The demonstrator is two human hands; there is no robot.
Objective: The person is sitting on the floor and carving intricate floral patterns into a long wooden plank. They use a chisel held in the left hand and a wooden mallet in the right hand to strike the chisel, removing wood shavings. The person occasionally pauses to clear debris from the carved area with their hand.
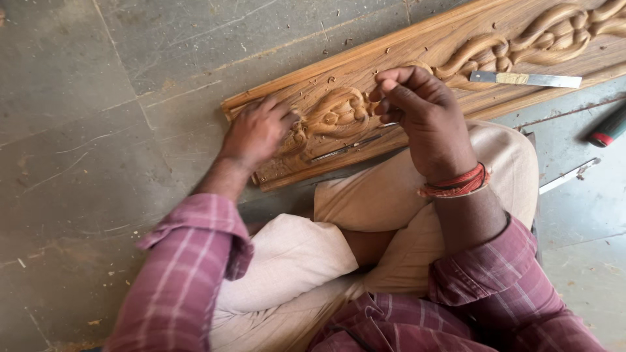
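Note:
A long carved wooden plank [417, 52] with a raised twisted-rope relief lies slanted on the floor in front of my crossed legs. My left hand [255, 132] rests flat on the plank's near left end, with its bent fingers touching the carved knot [336, 111]. Over the plank's middle, my right hand [424, 114] has its fingertips pinched together. A thin metal carving tool [345, 149] lies along the plank's near edge, and its far end runs under my right hand. Whether the fingers grip it is hidden.
A flat steel chisel blade [525, 79] lies on the plank to the right. A tool with a dark and red handle [608, 128] and a metal strip [568, 175] lie on the grey stone floor [98, 130] at right. Wood chips dot the plank.

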